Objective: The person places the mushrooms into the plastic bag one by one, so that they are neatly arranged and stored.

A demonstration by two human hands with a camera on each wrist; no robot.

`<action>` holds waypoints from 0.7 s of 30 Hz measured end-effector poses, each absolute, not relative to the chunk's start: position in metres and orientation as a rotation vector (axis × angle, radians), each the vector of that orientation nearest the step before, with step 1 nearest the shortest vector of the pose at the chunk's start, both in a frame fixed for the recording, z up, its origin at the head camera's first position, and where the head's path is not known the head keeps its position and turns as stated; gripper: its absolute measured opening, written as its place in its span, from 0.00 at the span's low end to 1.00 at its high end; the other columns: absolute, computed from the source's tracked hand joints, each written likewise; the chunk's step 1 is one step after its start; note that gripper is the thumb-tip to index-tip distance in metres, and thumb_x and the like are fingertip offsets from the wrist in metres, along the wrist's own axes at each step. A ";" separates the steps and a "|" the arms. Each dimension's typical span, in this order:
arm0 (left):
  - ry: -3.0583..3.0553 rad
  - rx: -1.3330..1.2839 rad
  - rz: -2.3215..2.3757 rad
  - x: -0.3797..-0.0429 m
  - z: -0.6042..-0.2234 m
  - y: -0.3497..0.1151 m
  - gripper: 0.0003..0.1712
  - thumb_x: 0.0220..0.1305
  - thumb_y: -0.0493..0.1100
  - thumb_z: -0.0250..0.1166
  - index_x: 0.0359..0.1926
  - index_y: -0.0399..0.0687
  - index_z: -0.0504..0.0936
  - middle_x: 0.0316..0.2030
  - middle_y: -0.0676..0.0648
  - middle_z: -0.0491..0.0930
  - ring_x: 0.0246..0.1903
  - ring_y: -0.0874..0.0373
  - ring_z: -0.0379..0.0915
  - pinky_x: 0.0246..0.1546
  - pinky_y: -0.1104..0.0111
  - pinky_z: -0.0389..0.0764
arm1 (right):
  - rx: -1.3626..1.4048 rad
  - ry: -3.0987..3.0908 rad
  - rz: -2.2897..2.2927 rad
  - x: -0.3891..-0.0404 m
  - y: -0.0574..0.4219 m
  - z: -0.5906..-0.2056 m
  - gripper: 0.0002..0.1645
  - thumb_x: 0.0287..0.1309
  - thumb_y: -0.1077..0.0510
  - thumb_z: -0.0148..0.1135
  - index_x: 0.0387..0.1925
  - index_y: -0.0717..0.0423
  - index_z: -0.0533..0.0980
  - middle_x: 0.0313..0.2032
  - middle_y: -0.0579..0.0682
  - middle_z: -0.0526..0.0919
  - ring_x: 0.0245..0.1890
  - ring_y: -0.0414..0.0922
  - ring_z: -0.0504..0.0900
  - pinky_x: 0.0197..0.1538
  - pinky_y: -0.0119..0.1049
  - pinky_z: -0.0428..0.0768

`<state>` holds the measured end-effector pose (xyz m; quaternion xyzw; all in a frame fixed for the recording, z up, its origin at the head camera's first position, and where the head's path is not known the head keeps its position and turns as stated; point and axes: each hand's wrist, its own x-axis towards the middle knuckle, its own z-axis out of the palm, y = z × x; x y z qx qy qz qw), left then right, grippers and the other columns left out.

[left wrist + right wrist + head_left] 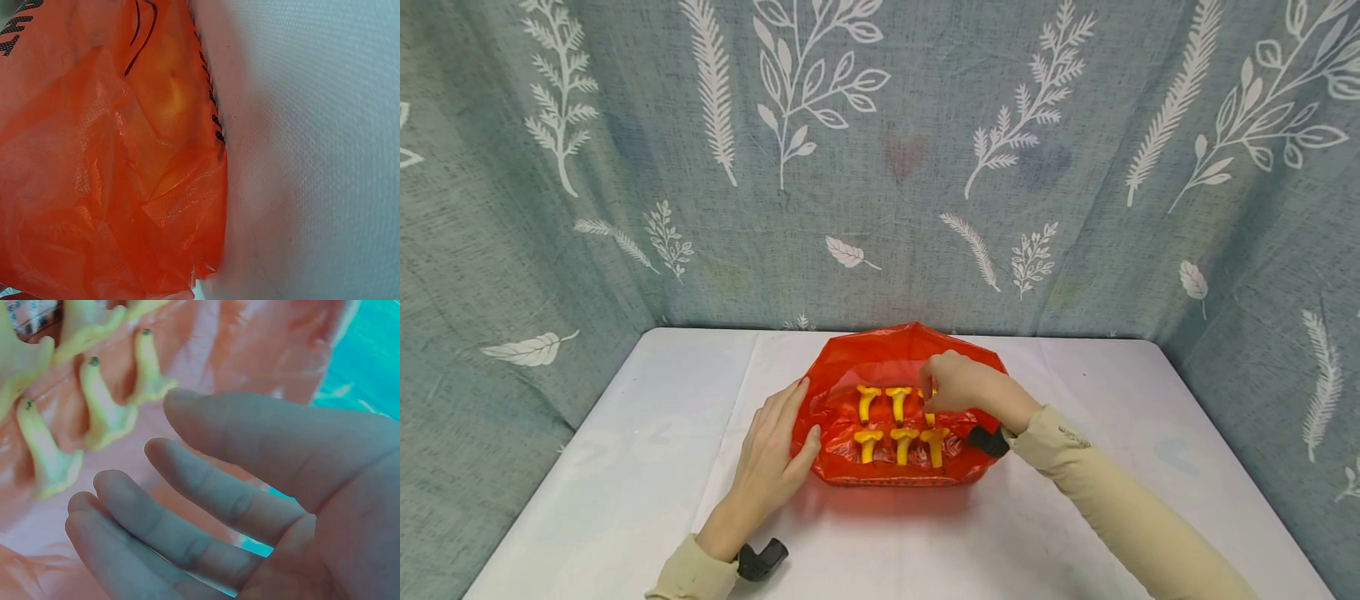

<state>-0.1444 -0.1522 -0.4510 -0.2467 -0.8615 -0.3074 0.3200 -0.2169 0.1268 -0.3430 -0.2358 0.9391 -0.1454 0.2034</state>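
Note:
A red plastic bag (880, 346) lies spread on the table, its upper side open. Inside, yellow chanterelle-like mushrooms stand in two rows of three: a back row with a mushroom (898, 402) at its middle, and a front row with another mushroom (902, 444). My left hand (767, 446) rests with extended fingers along the bag's left side. Over the back row's right mushroom (150, 372) hovers my right hand (966, 385), holding nothing; in the right wrist view its thumb and fingers are apart, the thumb tip close to that mushroom. Only the bag's printed outside (144, 175) fills most of the left wrist view.
The white table (602, 467) extends on both sides of the bag. Behind and beside it hangs a grey-green curtain (887, 225) with white leaf prints. Black wrist devices sit by the left sleeve (696, 571) and the right sleeve (1120, 492).

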 end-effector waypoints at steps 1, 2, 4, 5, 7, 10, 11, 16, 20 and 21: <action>-2.265 -0.649 -0.807 -0.145 -0.451 -0.152 0.35 0.61 0.44 0.57 0.67 0.31 0.69 0.63 0.38 0.72 0.60 0.43 0.68 0.57 0.52 0.68 | -0.673 2.621 -0.418 -0.217 0.129 -0.341 0.06 0.57 0.59 0.69 0.27 0.51 0.80 0.30 0.44 0.81 0.29 0.45 0.76 0.32 0.36 0.76; -2.265 -0.649 -0.807 -0.145 -0.451 -0.152 0.35 0.60 0.44 0.58 0.67 0.31 0.69 0.63 0.38 0.72 0.60 0.43 0.68 0.57 0.52 0.68 | -0.689 2.622 -0.429 -0.216 0.130 -0.339 0.05 0.58 0.59 0.69 0.27 0.51 0.80 0.29 0.44 0.81 0.29 0.44 0.76 0.32 0.36 0.75; -2.267 -0.650 -0.806 -0.145 -0.451 -0.152 0.35 0.60 0.44 0.58 0.67 0.31 0.69 0.63 0.38 0.72 0.60 0.43 0.68 0.57 0.51 0.68 | -0.726 2.632 -0.442 -0.215 0.134 -0.336 0.05 0.59 0.60 0.67 0.27 0.51 0.80 0.27 0.44 0.81 0.27 0.43 0.75 0.32 0.36 0.74; -2.268 -0.650 -0.806 -0.145 -0.451 -0.152 0.35 0.60 0.44 0.58 0.67 0.31 0.69 0.63 0.38 0.72 0.60 0.43 0.68 0.57 0.51 0.68 | -0.741 2.641 -0.452 -0.214 0.136 -0.335 0.05 0.59 0.60 0.67 0.27 0.51 0.80 0.26 0.44 0.80 0.26 0.43 0.75 0.31 0.35 0.74; -2.271 -0.649 -0.807 -0.145 -0.450 -0.152 0.35 0.61 0.44 0.58 0.67 0.32 0.69 0.63 0.38 0.72 0.60 0.43 0.68 0.57 0.52 0.67 | -0.777 2.661 -0.478 -0.212 0.139 -0.333 0.05 0.58 0.60 0.66 0.27 0.52 0.80 0.24 0.44 0.79 0.26 0.42 0.74 0.31 0.35 0.74; -2.272 -0.647 -0.806 -0.145 -0.449 -0.153 0.35 0.61 0.44 0.58 0.67 0.32 0.69 0.63 0.38 0.72 0.60 0.43 0.68 0.57 0.52 0.67 | -0.836 2.682 -0.532 -0.210 0.143 -0.330 0.06 0.58 0.61 0.66 0.26 0.52 0.80 0.22 0.44 0.78 0.23 0.41 0.72 0.30 0.34 0.73; -2.272 -0.646 -0.805 -0.145 -0.449 -0.153 0.35 0.61 0.43 0.58 0.67 0.31 0.69 0.63 0.38 0.72 0.60 0.43 0.68 0.57 0.52 0.67 | -0.849 2.683 -0.560 -0.208 0.144 -0.329 0.06 0.58 0.61 0.65 0.26 0.53 0.80 0.21 0.44 0.77 0.22 0.41 0.71 0.30 0.34 0.72; -2.270 -0.648 -0.806 -0.145 -0.450 -0.154 0.34 0.61 0.44 0.57 0.67 0.31 0.69 0.63 0.38 0.72 0.60 0.43 0.68 0.57 0.52 0.67 | -0.893 2.693 -0.723 -0.203 0.155 -0.327 0.04 0.58 0.62 0.65 0.28 0.54 0.80 0.20 0.43 0.76 0.21 0.40 0.69 0.29 0.34 0.71; -2.268 -0.651 -0.812 -0.145 -0.450 -0.154 0.34 0.61 0.43 0.57 0.67 0.32 0.69 0.64 0.38 0.71 0.61 0.43 0.67 0.57 0.53 0.67 | -0.920 2.710 -0.850 -0.197 0.166 -0.324 0.03 0.57 0.64 0.64 0.29 0.56 0.81 0.22 0.43 0.77 0.23 0.40 0.71 0.31 0.35 0.72; -2.268 -0.651 -0.812 -0.145 -0.449 -0.154 0.34 0.61 0.43 0.57 0.67 0.32 0.69 0.64 0.38 0.71 0.61 0.43 0.67 0.57 0.53 0.66 | -0.923 2.713 -0.878 -0.196 0.168 -0.323 0.03 0.57 0.64 0.64 0.29 0.56 0.80 0.22 0.43 0.77 0.24 0.41 0.72 0.31 0.36 0.73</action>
